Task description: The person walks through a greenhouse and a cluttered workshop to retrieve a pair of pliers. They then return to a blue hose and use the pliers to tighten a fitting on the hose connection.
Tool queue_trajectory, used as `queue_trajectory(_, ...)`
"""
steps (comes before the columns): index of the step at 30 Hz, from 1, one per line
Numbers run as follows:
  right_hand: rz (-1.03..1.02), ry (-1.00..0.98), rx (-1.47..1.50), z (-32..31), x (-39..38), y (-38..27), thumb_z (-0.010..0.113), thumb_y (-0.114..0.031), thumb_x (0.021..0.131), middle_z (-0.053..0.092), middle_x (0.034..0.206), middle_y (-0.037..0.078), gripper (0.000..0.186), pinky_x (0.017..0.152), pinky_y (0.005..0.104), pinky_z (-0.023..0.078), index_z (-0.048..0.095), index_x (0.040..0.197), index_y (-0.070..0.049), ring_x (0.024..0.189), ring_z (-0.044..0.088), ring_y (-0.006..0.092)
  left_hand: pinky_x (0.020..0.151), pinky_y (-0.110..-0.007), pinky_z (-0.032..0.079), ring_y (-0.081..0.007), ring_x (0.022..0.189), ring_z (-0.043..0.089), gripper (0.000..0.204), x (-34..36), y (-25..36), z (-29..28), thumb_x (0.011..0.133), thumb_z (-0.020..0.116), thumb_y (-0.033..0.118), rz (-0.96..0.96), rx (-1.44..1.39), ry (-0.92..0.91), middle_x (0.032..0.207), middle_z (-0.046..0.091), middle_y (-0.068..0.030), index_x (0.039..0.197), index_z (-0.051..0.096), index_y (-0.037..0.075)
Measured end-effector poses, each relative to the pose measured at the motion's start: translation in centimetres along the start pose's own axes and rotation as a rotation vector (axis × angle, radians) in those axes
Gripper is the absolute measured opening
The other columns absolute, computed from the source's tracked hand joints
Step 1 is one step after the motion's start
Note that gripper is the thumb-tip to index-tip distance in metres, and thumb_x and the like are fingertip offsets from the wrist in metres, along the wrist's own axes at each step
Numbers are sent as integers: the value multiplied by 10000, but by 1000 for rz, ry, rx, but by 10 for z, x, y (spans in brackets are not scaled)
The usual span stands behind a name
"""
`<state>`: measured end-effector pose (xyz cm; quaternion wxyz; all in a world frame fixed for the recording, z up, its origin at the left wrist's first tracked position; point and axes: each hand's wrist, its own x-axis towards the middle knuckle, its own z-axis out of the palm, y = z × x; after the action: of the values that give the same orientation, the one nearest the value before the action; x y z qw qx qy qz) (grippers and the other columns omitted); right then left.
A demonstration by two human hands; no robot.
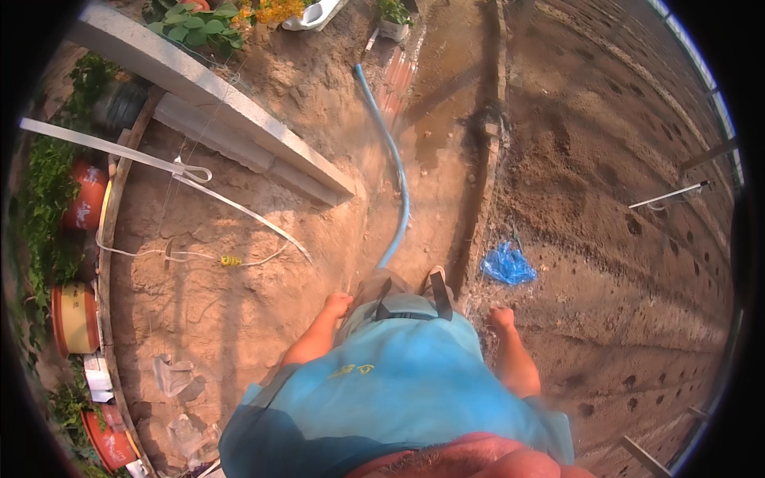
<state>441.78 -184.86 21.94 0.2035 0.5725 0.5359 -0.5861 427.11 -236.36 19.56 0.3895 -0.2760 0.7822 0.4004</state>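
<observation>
My left hand (339,304) hangs beside my thigh, fingers curled in, with nothing showing in it. On the other side my right hand (500,317) is also closed and held away from my body; no object shows in it. A crumpled blue plastic bag (508,264) lies on the soil just beyond the right hand, not touching it. Ahead of my feet, a blue hose (396,163) curves along the dirt path, its near end by my legs.
A concrete beam (231,103) slants in from the upper left. A white strip (103,143) and a thin cord (199,255) cross the left side. Potted plants, including an orange-and-yellow pot (76,319), line the left edge. Tilled soil (621,319) with small holes spreads right, past a low edging (482,191).
</observation>
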Motion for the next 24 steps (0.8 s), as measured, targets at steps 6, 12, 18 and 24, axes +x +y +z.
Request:
queue_trajectory(6,-114,35,-85,-24,66,-146,595,-185,939,615,778,51,207,472,327,509,630,1056,-19,605,637,182,532,-316,486,-161,661,618,294,34,111,28,892,659,237,-6,-180,16,853,682,-58,1105,685,36)
queue_trajectory(12,-135,-27,-22,4,115,-235,601,-202,941,612,787,28,232,477,311,504,620,1105,-40,605,631,168,502,-282,460,-129,631,596,327,109,253,58,896,664,224,107,-251,-69,832,670,-52,1166,644,40)
queue_trajectory(18,9,10,-43,12,125,-306,600,-220,947,635,871,61,283,540,341,525,598,1171,-47,668,657,203,468,-272,438,-122,568,566,273,170,386,52,888,678,196,97,-186,-141,759,645,-51,1101,648,28)
queue_trajectory(24,8,62,-73,24,159,-391,642,-193,910,623,730,45,204,473,309,460,675,998,-12,559,576,150,486,-293,480,-132,579,598,290,240,461,29,879,698,198,110,-233,-82,803,672,-60,1103,642,23)
